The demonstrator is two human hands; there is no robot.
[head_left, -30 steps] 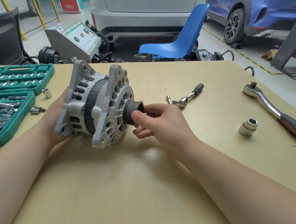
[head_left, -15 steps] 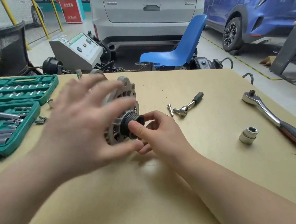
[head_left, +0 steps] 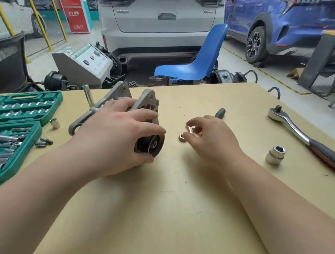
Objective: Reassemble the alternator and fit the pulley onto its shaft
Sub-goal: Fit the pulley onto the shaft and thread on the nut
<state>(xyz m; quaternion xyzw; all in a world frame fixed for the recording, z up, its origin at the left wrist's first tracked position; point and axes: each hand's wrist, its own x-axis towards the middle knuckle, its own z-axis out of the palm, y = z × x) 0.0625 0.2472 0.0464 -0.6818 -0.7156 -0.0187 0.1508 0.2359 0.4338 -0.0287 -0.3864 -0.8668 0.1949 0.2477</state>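
Note:
The silver alternator point(head_left: 144, 103) lies on the tan table point(head_left: 174, 210) with its dark grooved pulley point(head_left: 150, 144) on the shaft, facing me. My left hand point(head_left: 116, 134) grips the housing from above, its fingers curled over the front and around the pulley. My right hand point(head_left: 211, 137) is to the right of the alternator, apart from it. Its curled fingertips pinch at a small nut point(head_left: 182, 137) on the table, beside the head of a small ratchet point(head_left: 219, 112), which the hand mostly hides.
A green socket case point(head_left: 17, 107) lies open at the left, with loose bits point(head_left: 44, 141) and a small socket point(head_left: 55, 123) beside it. A large ratchet point(head_left: 306, 139) and a socket point(head_left: 275, 154) lie at the right. A blue chair point(head_left: 191, 67) stands past the far edge.
My left hand swung over from behind the alternator and now grips its front and pulley. My right hand let go of the pulley and moved right to the nut. The alternator has turned toward me.

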